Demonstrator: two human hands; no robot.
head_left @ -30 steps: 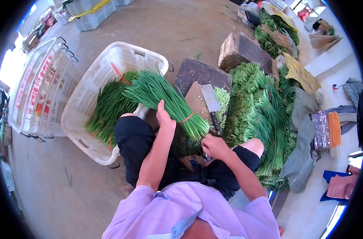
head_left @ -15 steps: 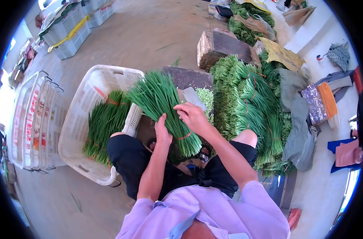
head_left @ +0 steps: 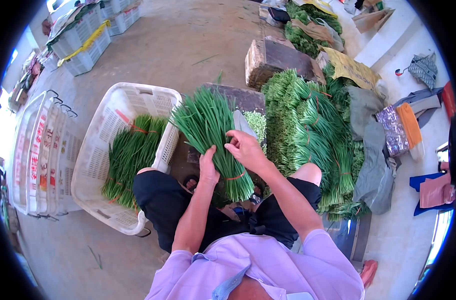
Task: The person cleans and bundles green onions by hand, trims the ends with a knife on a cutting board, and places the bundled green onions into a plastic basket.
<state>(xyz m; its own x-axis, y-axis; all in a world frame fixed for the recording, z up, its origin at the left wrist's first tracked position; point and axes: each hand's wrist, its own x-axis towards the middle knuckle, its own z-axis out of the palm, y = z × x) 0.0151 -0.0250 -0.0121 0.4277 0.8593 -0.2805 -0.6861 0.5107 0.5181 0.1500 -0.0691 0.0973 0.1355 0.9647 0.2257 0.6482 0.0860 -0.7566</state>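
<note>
A bundle of long green stalks [head_left: 208, 125], tied near its pale cut ends with a red band, is held over my lap. My left hand [head_left: 208, 165] grips it from the left side. On the right side of the stalks is my right hand [head_left: 244, 149], thumb and forefinger bent close together at the bundle's edge; whether a stalk is between them is too small to tell. Behind the bundle lies a dark board [head_left: 250, 98] with chopped pale green pieces [head_left: 257, 123] and part of a knife blade [head_left: 241, 120].
To the left, a white basket [head_left: 93, 150] holds tied green bundles. Stacked white baskets [head_left: 35, 165] stand farther left. A large pile of green bundles [head_left: 293, 120] lies at the right, beside grey plastic sheeting [head_left: 375, 175]. A worn box [head_left: 275, 62] sits behind the board.
Since a second ago, my right hand has risen from near the tied end to the bundle's right side. The bundle has turned more upright. The head view has shifted.
</note>
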